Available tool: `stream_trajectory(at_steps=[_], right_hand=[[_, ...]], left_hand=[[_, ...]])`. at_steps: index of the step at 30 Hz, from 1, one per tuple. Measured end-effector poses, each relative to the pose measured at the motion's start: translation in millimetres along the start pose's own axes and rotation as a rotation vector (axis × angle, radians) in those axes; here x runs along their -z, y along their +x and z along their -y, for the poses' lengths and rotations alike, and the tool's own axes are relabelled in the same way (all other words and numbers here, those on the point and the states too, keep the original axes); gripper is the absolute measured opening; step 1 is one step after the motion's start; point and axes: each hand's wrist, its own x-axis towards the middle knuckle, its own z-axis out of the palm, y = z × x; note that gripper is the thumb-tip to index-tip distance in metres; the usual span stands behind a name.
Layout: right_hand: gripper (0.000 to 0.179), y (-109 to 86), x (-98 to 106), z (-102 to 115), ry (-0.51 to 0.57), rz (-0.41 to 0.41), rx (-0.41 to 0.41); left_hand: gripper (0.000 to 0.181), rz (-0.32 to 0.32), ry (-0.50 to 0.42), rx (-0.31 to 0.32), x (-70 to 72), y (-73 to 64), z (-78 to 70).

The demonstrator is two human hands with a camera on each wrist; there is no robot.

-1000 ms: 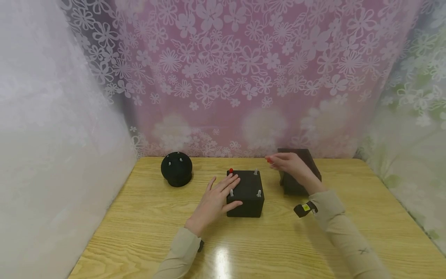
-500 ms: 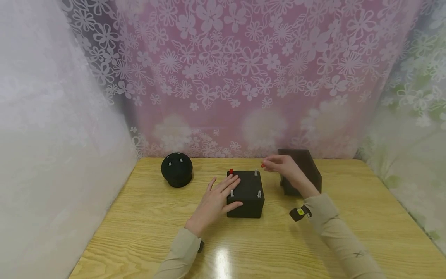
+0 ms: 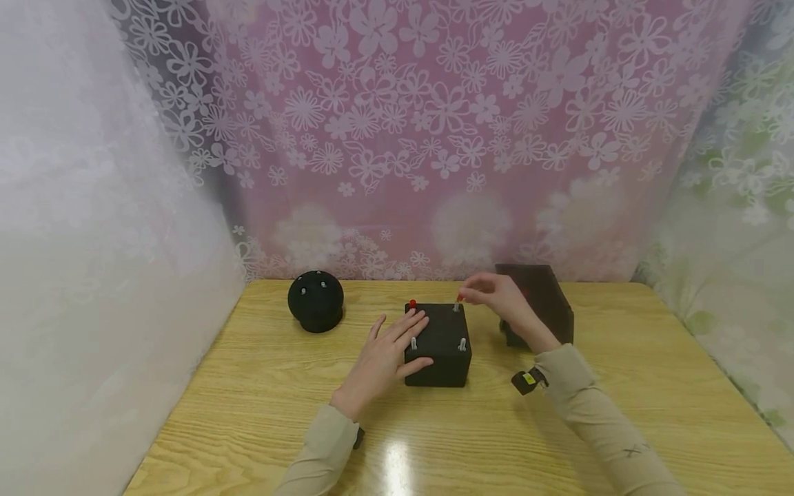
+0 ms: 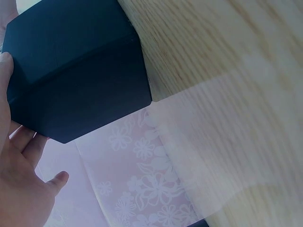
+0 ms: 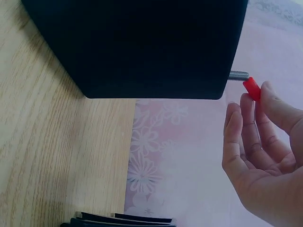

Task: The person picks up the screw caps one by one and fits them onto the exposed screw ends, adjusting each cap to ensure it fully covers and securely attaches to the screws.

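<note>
A black box stands on the wooden table with upright threaded bolts at its top corners. Over its left side lies my left hand, fingers spread on the top and thumb against the front face. A red cap covers the back-left bolt, just beyond those fingertips. My right hand pinches a second red cap between thumb and fingertips. In the right wrist view this cap is tilted, its end right at the tip of the bare back-right bolt. Both front bolts, such as the front-right bolt, are bare.
A black ball-shaped piece on a base, with small metal studs on top, stands at the back left. Behind my right forearm is a black slanted stand. A flowered curtain hangs along the table's back edge.
My right hand has moved left and slightly down, bringing the red cap from beside the slanted stand to the back-right bolt. The left hand stays on the box.
</note>
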Motion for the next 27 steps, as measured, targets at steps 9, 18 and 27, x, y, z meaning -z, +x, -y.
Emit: stream_trajectory(at_steps=[9, 18, 27], right_hand=[[0.036, 4.2, -3, -11, -0.077, -0.02, 0.03], [0.028, 3.8, -2, -12, -0.165, -0.037, 0.062], [0.031, 1.5, -2, -13, -0.175, -0.034, 0.114]], left_hand=[[0.074, 0.011, 0.002, 0.008, 0.0, 0.5, 0.1], [0.074, -0.003, 0.001, -0.002, -0.1, 0.2, 0.1], [0.073, -0.001, 0.009, -0.003, -0.2, 0.1, -0.1]])
